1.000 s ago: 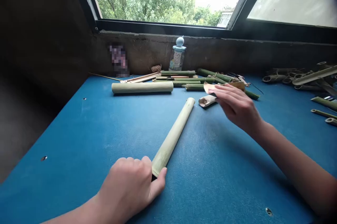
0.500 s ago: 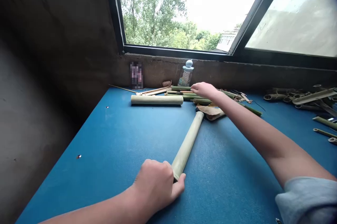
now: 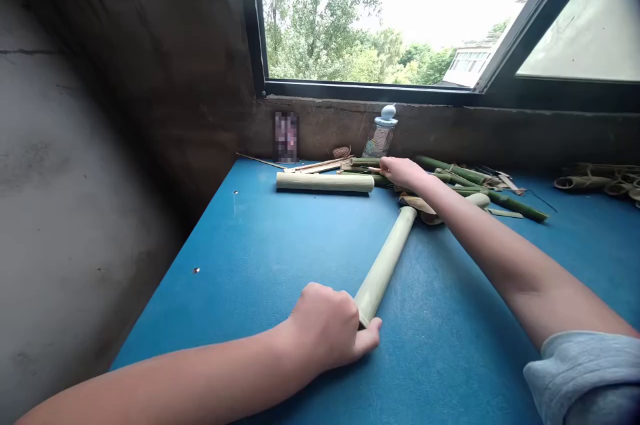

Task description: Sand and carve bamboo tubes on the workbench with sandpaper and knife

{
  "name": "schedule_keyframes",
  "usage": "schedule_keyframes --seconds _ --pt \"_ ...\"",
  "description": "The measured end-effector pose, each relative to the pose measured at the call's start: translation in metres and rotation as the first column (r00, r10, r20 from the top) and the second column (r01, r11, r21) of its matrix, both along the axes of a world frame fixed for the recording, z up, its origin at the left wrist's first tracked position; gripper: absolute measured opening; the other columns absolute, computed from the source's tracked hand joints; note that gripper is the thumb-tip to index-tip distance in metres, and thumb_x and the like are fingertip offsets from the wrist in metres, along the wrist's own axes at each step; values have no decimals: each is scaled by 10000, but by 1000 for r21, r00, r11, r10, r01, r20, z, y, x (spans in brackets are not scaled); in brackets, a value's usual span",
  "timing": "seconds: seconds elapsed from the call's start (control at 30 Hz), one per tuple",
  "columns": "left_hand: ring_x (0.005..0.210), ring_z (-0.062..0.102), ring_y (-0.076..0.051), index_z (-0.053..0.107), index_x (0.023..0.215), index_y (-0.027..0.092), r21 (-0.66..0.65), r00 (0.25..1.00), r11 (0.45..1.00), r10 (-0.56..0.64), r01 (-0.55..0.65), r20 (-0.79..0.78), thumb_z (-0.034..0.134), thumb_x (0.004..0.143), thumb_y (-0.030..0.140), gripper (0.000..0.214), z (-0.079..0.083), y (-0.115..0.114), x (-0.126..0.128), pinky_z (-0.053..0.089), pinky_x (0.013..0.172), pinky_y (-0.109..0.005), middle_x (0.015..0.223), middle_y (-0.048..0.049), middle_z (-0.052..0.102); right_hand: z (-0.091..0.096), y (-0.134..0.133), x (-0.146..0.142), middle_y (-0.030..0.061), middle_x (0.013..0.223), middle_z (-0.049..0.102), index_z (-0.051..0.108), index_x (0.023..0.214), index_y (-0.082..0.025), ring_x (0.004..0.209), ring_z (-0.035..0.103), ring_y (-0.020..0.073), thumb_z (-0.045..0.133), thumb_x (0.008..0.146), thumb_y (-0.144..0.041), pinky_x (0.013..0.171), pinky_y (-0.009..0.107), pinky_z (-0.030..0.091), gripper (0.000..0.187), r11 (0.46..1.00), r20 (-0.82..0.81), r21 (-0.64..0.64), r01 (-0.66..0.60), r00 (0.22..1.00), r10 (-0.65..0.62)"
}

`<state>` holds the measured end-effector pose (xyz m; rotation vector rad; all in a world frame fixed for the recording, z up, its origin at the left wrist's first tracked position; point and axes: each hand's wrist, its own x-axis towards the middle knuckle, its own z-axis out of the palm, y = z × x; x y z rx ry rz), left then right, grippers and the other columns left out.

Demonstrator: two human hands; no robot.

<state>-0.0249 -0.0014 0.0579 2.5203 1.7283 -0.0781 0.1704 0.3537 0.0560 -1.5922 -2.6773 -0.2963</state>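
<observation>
Bamboo tube (image 3: 385,265), angled far-right, is clasped at its near end by the left hand (image 3: 323,328); the grip of the right hand (image 3: 403,172) cannot be told.

The right upper arm is covered by a short sleeve (image 3: 583,372) of pale grey-blue soft fabric, rumpled into loose folds around its hem, like a T-shirt's. Below it, the slim right forearm (image 3: 505,258) and right hand (image 3: 403,172) are bare. The left forearm (image 3: 175,382) and left hand (image 3: 325,328) are bare too, the knuckles smooth and rounded
</observation>
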Motion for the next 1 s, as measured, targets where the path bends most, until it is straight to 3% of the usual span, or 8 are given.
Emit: schedule_keyframes --seconds 0.2,0.4,0.5,0.63,0.73,0.8,0.9,1.0 --pt "536 680 -292 712 668 115 41 998 998 -40 42 -53 401 935 541 591 4 3 0 279 424 -313 572 -126 661 -3 -13 12 101 1261 608 588 1247 -170 1063 635 223 594 972 -344 896 433 560 326 999 -91 14 -46 995 48" --pt "522 652 -254 657 644 138 106 992 989 -92 101 -85 373 952 547 585 -2 11 1 287 436 -310 564 -114 642 13 -47 34 111 1208 625 604 1221 -155 1011 646 219 553 991 -335 857 394 555 296 982 -210 177 -61 973 98" --pt "597 655 -243 663 866 140 162 990 978 -125 134 -68 408 941 540 481 -8 15 3 392 489 -323 690 -88 674 23 -82 57 115 1121 638 627 1212 -181 837 653 201 415 1033 -320 694 303 502 310 960 -294 272 -61 945 143" --pt "711 655 -216 526 1323 179 216 963 939 -264 268 -45 410 963 457 470 -14 20 3 485 571 -335 951 -59 690 27 -134 94 107 1098 620 672 1173 -193 694 606 165 452 1002 -342 591 278 452 316 941 -337 313 -125 912 234" --pt "589 619 -196 533 1326 237 328 922 863 -380 384 -77 376 987 386 402 -20 21 4 462 492 -335 851 -22 671 18 -165 118 99 1053 628 702 1150 -206 652 585 156 455 1000 -357 583 290 466 326 942 -394 262 -210 868 303" --pt "502 594 -197 564 1280 218 399 922 837 -380 374 -68 380 987 364 376 -24 18 10 428 424 -343 736 -3 655 7 -178 128 96 1033 646 708 1149 -219 747 624 193 464 997 -374 634 309 503 326 957 -553 182 -225 782 289" --pt "480 623 -209 554 1282 151 396 940 867 -341 304 25 417 977 396 415 -26 -1 33 419 381 -362 680 3 676 -13 -188 134 98 1059 661 709 1135 -226 850 651 232 482 981 -414 608 308 543 333 978 -759 43 -202 630 164" --pt "498 653 -206 544 1278 121 301 909 892 -391 337 142 442 970 485 487 -21 -27 63 443 391 -368 678 5 697 -27 -192 132 101 1064 643 702 1153 -217 800 657 215 487 972 -435 586 308 560 355 975 -792 -24 -220 599 116"
